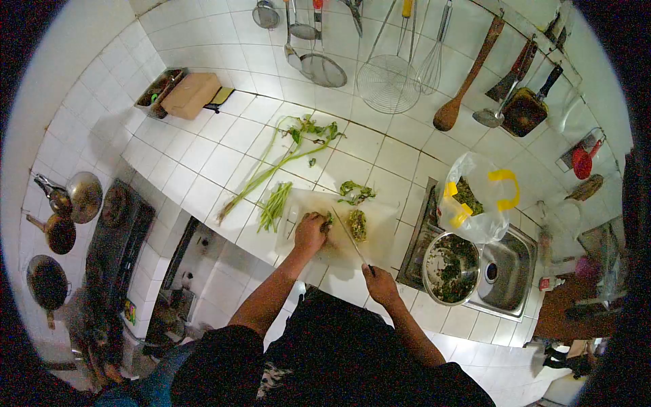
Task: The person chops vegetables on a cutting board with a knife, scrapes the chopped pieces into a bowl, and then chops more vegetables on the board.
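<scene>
My right hand [384,287] grips a knife [351,239] by its dark handle, the blade slanting up and left over a white cutting board [380,211]. On the board's left part, my left hand [311,232] is closed with its fingers curled on a bit of green leaves [329,220]. A heap of chopped greens [357,225] lies just right of the blade. Loose leaves [356,192] sit at the board's far edge. Cut green stems [274,206] lie at its left, and longer leafy stalks [261,175] stretch across the tiles beyond.
Right of the board, a steel bowl [435,289] with chopped greens rests at the sink [514,271]. A clear plastic bag with yellow handles [483,178] stands behind it. Utensils such as a wooden spoon [468,78] hang on the wall. A cardboard box [191,95] is at the back left.
</scene>
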A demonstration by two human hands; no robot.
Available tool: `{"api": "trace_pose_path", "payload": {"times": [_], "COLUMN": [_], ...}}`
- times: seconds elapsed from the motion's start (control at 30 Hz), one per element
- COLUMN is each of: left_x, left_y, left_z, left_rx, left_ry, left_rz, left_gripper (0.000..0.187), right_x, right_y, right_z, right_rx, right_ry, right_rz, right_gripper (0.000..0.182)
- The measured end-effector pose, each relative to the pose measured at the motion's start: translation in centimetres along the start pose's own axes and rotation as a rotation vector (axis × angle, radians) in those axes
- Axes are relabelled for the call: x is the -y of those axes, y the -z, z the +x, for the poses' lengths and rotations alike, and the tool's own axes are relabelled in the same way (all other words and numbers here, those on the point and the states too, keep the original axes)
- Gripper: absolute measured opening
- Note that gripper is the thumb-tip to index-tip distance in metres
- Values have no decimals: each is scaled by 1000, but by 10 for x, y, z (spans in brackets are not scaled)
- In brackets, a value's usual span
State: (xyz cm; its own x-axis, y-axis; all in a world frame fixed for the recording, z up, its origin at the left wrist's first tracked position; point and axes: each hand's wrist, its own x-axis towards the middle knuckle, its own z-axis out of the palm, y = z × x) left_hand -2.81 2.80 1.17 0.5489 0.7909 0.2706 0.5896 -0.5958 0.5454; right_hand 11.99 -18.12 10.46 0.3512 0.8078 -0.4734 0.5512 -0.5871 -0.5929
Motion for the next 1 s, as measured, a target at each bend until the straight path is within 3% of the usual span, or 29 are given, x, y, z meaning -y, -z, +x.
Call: {"api": "trace_pose_path", "payload": {"times": [0.27,0.4,0.57,0.77,0.83,1.0], "left_x": [20,33,28,26,32,37], "left_y": [16,1,1,7,5,-2], "left_z": [22,22,15,22,24,22], "left_rx": [248,141,48,105,130,171], "left_ry": [-136,-248,-140,27,26,25], "left_rz": [-57,-89,-37,-63,-77,-65], "left_gripper": [9,12,16,13,13,13], "right_x": [-6,8,21,30,29,29], "right_y": [-26,-25,-32,-41,-45,-44], "right_z": [8,9,12,16,16,17], "right_rx": [-55,3,-4,22,-27,6], "right_ry": [-12,-97,-125,-162,-142,-148], "right_rz": [41,-8,-9,-42,-71,-47], "right_gripper": [65,65,63,68,60,67]}}
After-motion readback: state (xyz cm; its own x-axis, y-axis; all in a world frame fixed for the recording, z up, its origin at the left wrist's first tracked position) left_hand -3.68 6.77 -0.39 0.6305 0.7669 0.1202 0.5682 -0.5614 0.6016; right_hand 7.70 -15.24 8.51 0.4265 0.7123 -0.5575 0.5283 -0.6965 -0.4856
